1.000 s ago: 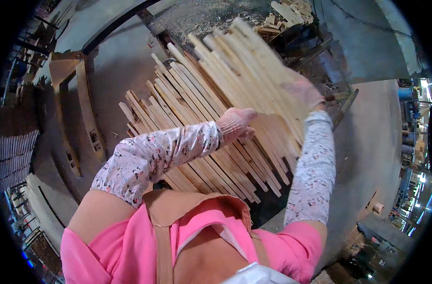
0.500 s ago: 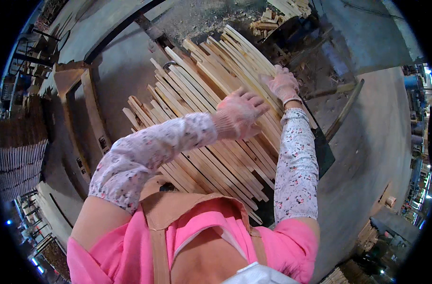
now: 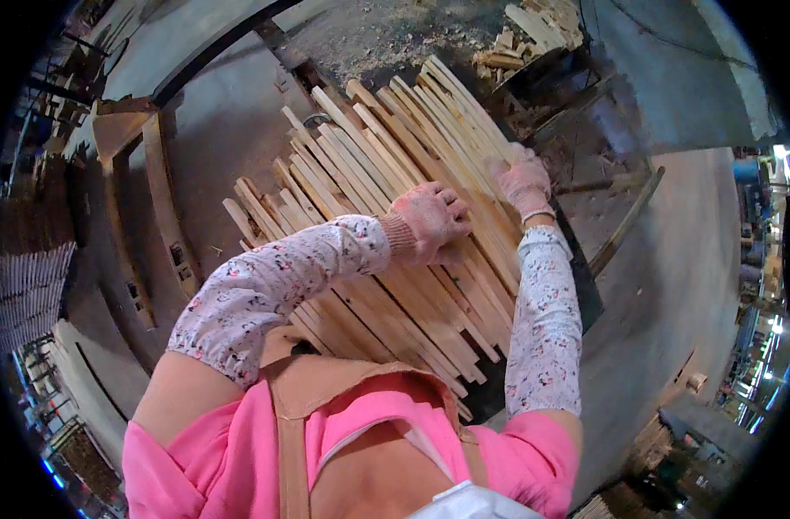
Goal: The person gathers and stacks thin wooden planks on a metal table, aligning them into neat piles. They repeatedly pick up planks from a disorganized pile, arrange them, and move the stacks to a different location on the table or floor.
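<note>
Many long, pale wooden strips lie side by side in a slanting layer before me, their ends uneven. My left hand, in a pinkish knit glove, is over the middle of the layer. Its fingers curl down onto a wooden strip, and their tips are partly hidden. At the layer's right edge is my right hand, gloved alike. Its bent fingers close on the outermost strips, slightly blurred at the tips. Both forearms wear white flowered sleeves.
A dark support shows beneath the strips at the right. Scrap wood is heaped at the far right, beside wood chips on the floor. A rusty metal frame stands at the left; a bar juts out rightward.
My left hand has moved slightly left and nearer, its spread fingers now curled onto a strip. My right hand has come slightly nearer along the right edge. Several strips have shifted.
</note>
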Available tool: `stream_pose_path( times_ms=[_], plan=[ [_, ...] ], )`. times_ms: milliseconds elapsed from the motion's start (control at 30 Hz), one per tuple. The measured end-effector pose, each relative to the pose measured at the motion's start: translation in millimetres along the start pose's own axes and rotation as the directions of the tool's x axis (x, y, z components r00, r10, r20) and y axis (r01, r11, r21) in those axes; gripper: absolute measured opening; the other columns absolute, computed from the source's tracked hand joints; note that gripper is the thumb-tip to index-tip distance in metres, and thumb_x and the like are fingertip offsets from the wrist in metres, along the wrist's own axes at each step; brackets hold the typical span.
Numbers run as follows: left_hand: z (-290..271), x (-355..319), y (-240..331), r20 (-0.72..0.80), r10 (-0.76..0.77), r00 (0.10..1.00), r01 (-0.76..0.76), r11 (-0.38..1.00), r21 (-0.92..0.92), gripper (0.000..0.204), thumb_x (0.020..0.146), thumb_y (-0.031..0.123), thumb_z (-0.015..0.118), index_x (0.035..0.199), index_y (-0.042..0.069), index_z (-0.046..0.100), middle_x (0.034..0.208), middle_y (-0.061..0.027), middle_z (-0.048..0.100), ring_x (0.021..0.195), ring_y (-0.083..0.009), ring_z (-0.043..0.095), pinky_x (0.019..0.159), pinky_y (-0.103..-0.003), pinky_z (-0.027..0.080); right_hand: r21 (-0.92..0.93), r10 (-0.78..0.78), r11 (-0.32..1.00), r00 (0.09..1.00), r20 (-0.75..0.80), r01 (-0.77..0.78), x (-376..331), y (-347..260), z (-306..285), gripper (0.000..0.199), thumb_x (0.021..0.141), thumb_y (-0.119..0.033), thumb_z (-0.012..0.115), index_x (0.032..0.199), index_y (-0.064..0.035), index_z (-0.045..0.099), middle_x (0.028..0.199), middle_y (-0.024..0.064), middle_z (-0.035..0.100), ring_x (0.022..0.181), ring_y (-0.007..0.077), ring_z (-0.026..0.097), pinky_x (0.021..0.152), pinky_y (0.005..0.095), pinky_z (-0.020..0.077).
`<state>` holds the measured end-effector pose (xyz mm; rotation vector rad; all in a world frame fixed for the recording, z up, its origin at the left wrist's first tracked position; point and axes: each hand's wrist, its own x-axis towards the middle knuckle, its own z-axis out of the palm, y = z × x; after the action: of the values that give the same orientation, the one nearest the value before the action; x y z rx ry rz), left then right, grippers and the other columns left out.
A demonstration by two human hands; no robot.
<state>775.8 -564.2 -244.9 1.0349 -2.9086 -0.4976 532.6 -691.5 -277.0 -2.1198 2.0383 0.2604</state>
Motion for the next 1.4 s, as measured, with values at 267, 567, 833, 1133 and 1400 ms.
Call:
stream_pose_path(
  times_ms=[267,567,833,1133,1400],
  plan=[
    [-24.6,6.0,4.2,0.163,-0.027,0.986,0.028,1.000,-0.003,0.063,0.097,0.065,0.068,0.134,0.014,0.072,0.136,-0.0058,0.069,0.132,-0.0279,0.061,0.114,-0.042,0.046,0.016,0.104,0.994,0.993,-0.057,-0.104,-22.9,-13.2,-1.0,0.090,0.100,-0.071,0.061,0.170,-0.0184,0.039,0.155,0.0209,0.058,0.144,0.0400,0.055,0.114,0.0519,0.0494],
    [-27.4,13.3,-8.7,-0.119,0.071,0.990,-0.086,0.988,-0.131,0.059,0.098,0.058,0.069,0.133,0.012,0.075,0.131,-0.0089,0.074,0.131,-0.0321,0.064,0.115,-0.049,0.050,0.035,0.243,0.970,0.967,-0.073,-0.242,-29.6,-17.7,10.1,0.092,0.095,-0.075,0.064,0.166,-0.0202,0.045,0.153,0.0178,0.058,0.141,0.0407,0.056,0.114,0.0553,0.0504],
    [-19.3,-97.8,-214.6,-0.587,-0.684,0.433,-0.026,0.641,-0.767,0.046,0.095,0.026,0.082,0.138,0.014,0.072,0.141,-0.0064,0.070,0.125,-0.0241,0.067,0.106,-0.041,0.054,-0.054,0.212,0.974,0.967,-0.138,-0.221,-38.2,-21.2,17.4,0.094,0.094,-0.076,0.066,0.167,-0.0201,0.043,0.143,0.0168,0.063,0.129,0.0376,0.063,0.107,0.0500,0.0554],
    [116.7,-173.1,-542.9,0.492,-0.833,0.252,0.230,-0.443,-0.867,0.049,0.109,0.060,0.057,0.121,0.012,0.059,0.096,-0.0136,0.061,0.076,-0.0245,0.062,0.063,-0.042,0.050,0.058,0.211,0.977,0.952,-0.223,-0.203,-37.8,-13.8,27.5,0.084,0.090,-0.057,0.080,0.158,-0.0160,0.053,0.137,0.0197,0.066,0.128,0.0394,0.063,0.113,0.0492,0.0504],
    [159.9,-156.5,-544.4,0.407,-0.892,0.196,-0.292,-0.449,-0.844,0.018,0.103,0.037,0.067,0.099,0.020,0.063,0.089,-0.0019,0.058,0.068,-0.0196,0.055,0.057,-0.034,0.050,0.166,0.206,0.973,0.927,-0.312,-0.161,-40.7,-15.0,25.4,0.068,0.090,-0.050,0.081,0.146,-0.0134,0.065,0.134,0.0213,0.070,0.127,0.0423,0.064,0.110,0.0518,0.0517]
  ],
)
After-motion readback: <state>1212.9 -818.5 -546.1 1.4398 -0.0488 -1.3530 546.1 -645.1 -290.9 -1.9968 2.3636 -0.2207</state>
